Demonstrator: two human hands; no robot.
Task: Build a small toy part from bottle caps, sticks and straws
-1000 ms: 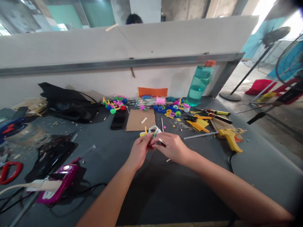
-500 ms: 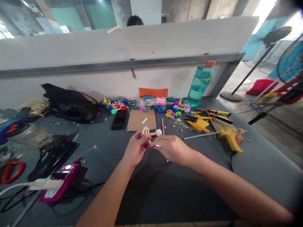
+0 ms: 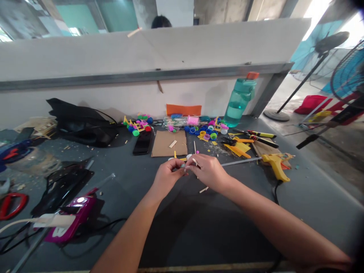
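Observation:
My left hand [image 3: 166, 177] is closed, thumb and fingers pinched on a small greyish-white piece [image 3: 183, 165] that I cannot make out. Against its fingertips is my right hand [image 3: 209, 172], also closed, with a short pale stick [image 3: 195, 162] showing between its fingers. Just beyond the hands sits a small yellow part [image 3: 175, 154], partly hidden by my left fingers. A white round piece [image 3: 189, 156] shows behind my right fingertips. Short pale stick pieces [image 3: 203, 190] lie on the table below my right hand.
Behind the hands lies a cardboard sheet [image 3: 159, 144] beside a black phone [image 3: 142, 143]. Coloured bottle caps [image 3: 207, 134], pliers [image 3: 263, 141] and a teal bottle [image 3: 238, 100] stand or lie further back. A yellow glue gun [image 3: 275, 165] is right; a magenta power strip [image 3: 72, 220] is left.
The white-and-yellow piece at my left fingertips has dropped from sight, apart from yellow beyond them. My right hand has risen and turned slightly, showing the pale stick more upright between its fingers.

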